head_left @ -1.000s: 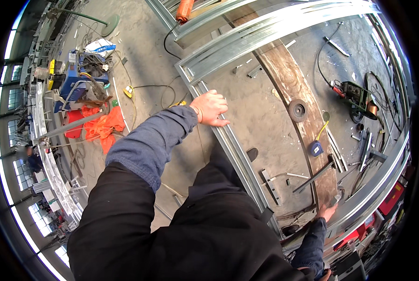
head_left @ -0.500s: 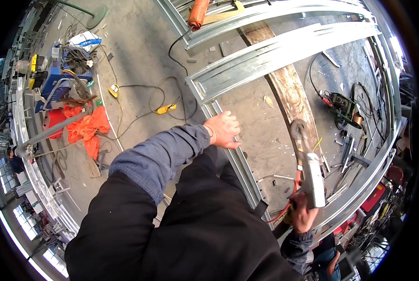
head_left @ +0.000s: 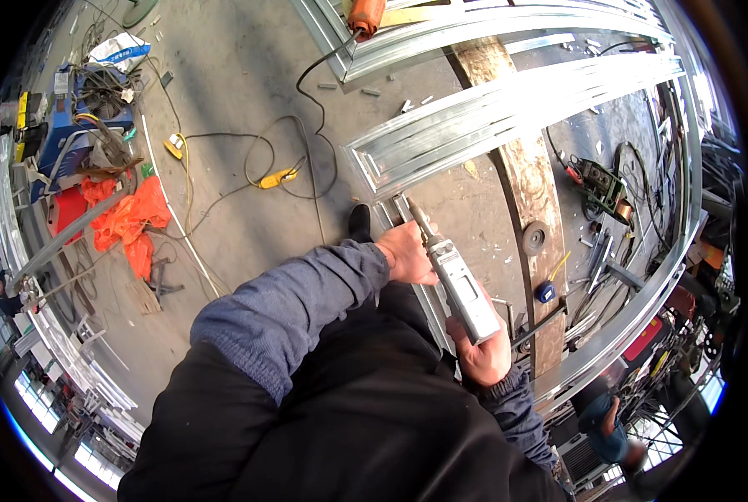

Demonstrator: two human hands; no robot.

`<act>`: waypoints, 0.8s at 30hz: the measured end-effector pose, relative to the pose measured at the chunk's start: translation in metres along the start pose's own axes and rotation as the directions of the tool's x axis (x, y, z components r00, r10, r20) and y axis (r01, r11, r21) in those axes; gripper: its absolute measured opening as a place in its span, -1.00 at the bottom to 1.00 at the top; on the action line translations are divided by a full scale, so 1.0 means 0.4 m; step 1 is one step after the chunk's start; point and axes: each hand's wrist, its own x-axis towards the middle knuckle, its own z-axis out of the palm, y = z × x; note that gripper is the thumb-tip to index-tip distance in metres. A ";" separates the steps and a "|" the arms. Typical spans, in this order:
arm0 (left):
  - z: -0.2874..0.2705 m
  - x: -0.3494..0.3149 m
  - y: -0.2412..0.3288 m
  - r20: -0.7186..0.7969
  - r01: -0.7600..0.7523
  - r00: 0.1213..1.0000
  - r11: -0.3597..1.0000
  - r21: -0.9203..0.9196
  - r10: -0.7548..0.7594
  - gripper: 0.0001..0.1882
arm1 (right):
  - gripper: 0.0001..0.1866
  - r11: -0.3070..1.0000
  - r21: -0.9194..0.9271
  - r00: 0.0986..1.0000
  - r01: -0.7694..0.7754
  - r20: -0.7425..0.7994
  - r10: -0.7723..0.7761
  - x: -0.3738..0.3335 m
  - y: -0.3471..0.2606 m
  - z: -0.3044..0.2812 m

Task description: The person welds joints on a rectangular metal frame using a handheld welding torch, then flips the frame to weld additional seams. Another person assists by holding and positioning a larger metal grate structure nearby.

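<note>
The right hand (head_left: 484, 358) had its fingers closed round the silver power tool (head_left: 467, 293), nose (head_left: 421, 217) toward eleven o'clock by the metal rail (head_left: 433, 309); control probably needed the left hand (head_left: 407, 253), grip unclear, away from that nose.

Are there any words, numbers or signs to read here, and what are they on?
None that I can read clearly.
White-and-blue bag on the floor: blue markings, too small and blurred to read.
Silver power tool in the right hand: no readable lettering.
Blue tape measure: a pale mark, too small to read.
</note>
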 end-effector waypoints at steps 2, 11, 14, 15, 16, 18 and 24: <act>-0.002 0.001 -0.003 -0.058 0.003 0.998 0.997 -0.079 -0.007 -0.51 | -0.37 0.998 0.038 0.999 -0.045 0.010 0.045 0.012 0.009 0.001; -0.009 0.013 -0.012 -0.099 -0.010 0.995 0.995 -0.095 0.001 -0.62 | -0.38 0.997 0.020 0.997 0.071 0.031 -0.071 0.039 0.039 -0.005; -0.023 0.016 -0.011 -0.074 0.015 0.997 0.992 -0.127 -0.025 -0.67 | -0.34 0.995 0.090 0.999 0.036 0.009 -0.037 0.036 0.030 -0.004; -0.022 0.017 -0.009 -0.057 0.009 0.998 0.995 -0.097 -0.015 -0.69 | -0.33 0.996 0.084 0.999 0.037 0.011 -0.038 0.035 0.035 -0.006; -0.022 0.018 -0.007 -0.040 0.003 0.999 0.998 -0.067 -0.005 -0.70 | -0.32 0.996 0.078 0.999 0.037 0.013 -0.039 0.034 0.039 -0.009; -0.037 0.020 -0.005 -0.047 -0.013 0.999 1.000 -0.021 0.012 -0.74 | -0.31 0.997 0.073 0.999 0.035 0.030 -0.037 0.037 0.042 -0.013; -0.037 0.030 -0.002 -0.094 0.001 0.996 0.998 -0.060 -0.007 -0.75 | -0.38 0.993 0.039 0.994 0.108 0.002 -0.108 0.036 0.049 -0.021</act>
